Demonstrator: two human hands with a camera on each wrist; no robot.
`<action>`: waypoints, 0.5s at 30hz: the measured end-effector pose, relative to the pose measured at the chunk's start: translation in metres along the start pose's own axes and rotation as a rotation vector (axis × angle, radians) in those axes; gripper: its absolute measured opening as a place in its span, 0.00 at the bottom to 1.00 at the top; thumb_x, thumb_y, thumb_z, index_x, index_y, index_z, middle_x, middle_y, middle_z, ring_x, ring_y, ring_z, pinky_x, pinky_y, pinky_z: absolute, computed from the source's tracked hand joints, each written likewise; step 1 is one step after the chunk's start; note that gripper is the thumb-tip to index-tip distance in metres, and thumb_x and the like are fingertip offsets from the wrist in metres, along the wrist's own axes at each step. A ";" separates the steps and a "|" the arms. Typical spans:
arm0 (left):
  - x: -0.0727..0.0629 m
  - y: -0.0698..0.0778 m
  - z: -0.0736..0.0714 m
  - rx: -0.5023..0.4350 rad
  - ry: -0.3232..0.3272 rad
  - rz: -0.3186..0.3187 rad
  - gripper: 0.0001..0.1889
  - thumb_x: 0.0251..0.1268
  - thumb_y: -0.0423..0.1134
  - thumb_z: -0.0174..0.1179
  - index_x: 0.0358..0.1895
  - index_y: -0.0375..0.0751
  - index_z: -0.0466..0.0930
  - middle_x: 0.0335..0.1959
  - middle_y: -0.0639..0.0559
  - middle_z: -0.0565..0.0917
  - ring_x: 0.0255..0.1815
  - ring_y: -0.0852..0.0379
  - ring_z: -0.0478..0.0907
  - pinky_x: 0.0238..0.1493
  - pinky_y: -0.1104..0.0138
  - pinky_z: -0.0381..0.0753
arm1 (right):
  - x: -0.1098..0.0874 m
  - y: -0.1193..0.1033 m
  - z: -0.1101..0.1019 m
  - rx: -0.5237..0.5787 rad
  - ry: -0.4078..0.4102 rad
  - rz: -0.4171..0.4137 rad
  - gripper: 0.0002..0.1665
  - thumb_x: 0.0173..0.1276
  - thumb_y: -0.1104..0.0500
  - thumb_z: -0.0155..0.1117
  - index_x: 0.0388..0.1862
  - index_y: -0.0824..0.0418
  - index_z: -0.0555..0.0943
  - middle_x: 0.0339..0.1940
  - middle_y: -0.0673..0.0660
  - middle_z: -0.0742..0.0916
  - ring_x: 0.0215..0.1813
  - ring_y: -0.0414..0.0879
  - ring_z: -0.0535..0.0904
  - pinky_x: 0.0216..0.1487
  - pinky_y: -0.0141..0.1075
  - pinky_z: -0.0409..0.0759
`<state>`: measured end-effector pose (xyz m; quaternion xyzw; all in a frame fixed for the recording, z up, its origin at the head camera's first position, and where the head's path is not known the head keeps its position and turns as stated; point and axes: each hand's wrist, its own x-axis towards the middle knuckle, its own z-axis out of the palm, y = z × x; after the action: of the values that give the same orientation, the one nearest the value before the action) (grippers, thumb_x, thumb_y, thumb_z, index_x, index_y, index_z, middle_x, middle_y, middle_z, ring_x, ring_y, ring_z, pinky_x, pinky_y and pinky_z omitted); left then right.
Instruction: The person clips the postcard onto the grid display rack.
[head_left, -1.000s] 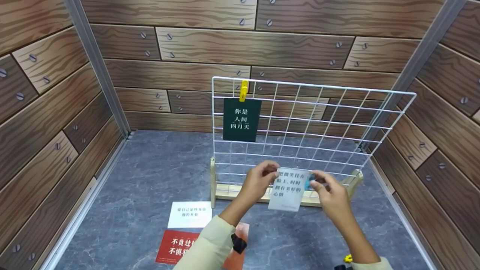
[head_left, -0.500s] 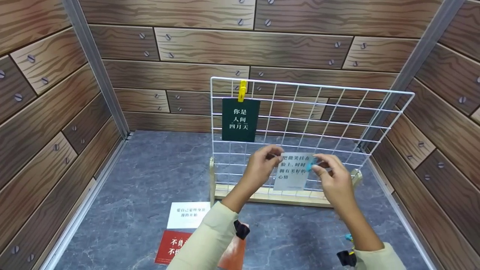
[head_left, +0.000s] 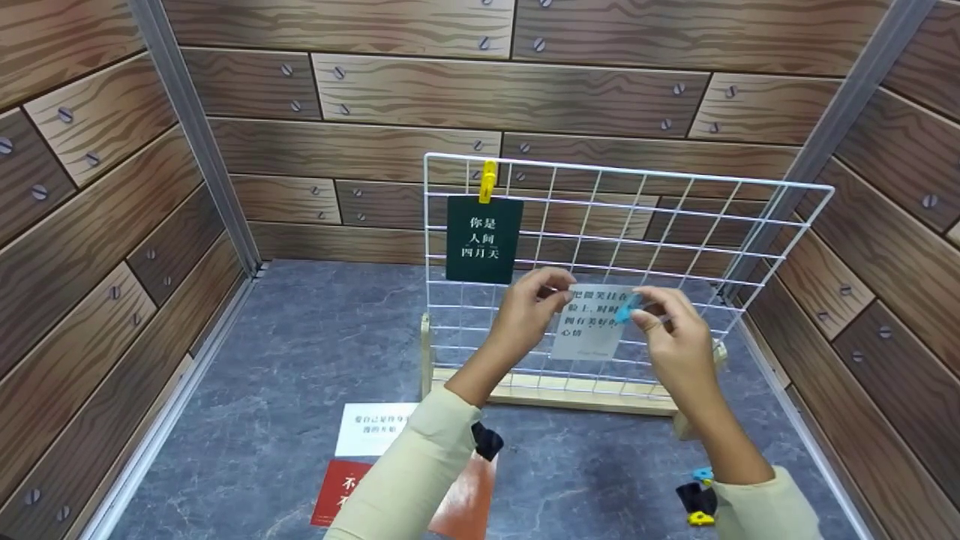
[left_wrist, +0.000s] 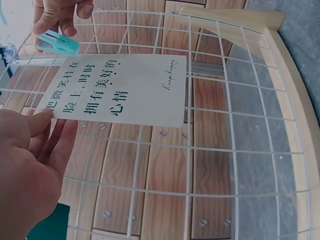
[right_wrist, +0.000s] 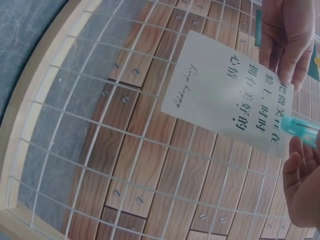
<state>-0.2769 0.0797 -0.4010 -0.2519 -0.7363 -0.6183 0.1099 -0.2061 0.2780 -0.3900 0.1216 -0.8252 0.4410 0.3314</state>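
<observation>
A white card (head_left: 589, 337) with dark printed characters is held upright in front of the white wire grid (head_left: 750, 247). My left hand (head_left: 534, 311) pinches the card's upper left corner between thumb and fingers. At the opposite side, my right hand (head_left: 679, 330) pinches a light blue clothespin (right_wrist: 300, 131) by the card's upper right edge. In the left wrist view the clothespin (left_wrist: 58, 43) lies close to the card (left_wrist: 130, 90); whether it bites the card I cannot tell. Left of both hands, a dark green card (head_left: 484, 255) hangs on the grid from a yellow clothespin (head_left: 487, 182).
A white card (head_left: 375, 429), a red card (head_left: 337, 491) and an orange card (head_left: 469, 499) lie on the grey floor, partly behind the left sleeve. Blue (head_left: 703, 474) and yellow (head_left: 700, 518) clothespins lie near the right wrist. The grid stands in a wooden base (head_left: 585, 401).
Both hands have risen and shifted slightly right, carrying the white card and the blue clothespin up along the grid. The hanging green card has stayed in place.
</observation>
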 end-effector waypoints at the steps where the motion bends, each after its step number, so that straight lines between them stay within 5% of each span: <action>1: 0.002 0.002 -0.001 0.005 0.000 0.009 0.07 0.69 0.28 0.61 0.45 0.41 0.84 0.41 0.49 0.83 0.35 0.64 0.79 0.39 0.73 0.84 | 0.002 -0.001 0.000 0.001 0.000 -0.004 0.16 0.67 0.68 0.66 0.53 0.68 0.82 0.45 0.57 0.84 0.41 0.35 0.77 0.39 0.20 0.74; 15: 0.025 0.026 -0.011 -0.007 0.050 0.088 0.08 0.67 0.27 0.63 0.47 0.39 0.84 0.41 0.51 0.84 0.37 0.64 0.80 0.42 0.73 0.84 | 0.024 -0.012 -0.004 -0.010 0.057 -0.095 0.16 0.65 0.68 0.67 0.52 0.67 0.83 0.43 0.58 0.84 0.41 0.36 0.76 0.39 0.20 0.74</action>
<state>-0.2863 0.0777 -0.3643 -0.2690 -0.7193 -0.6216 0.1546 -0.2165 0.2763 -0.3655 0.1466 -0.8109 0.4238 0.3759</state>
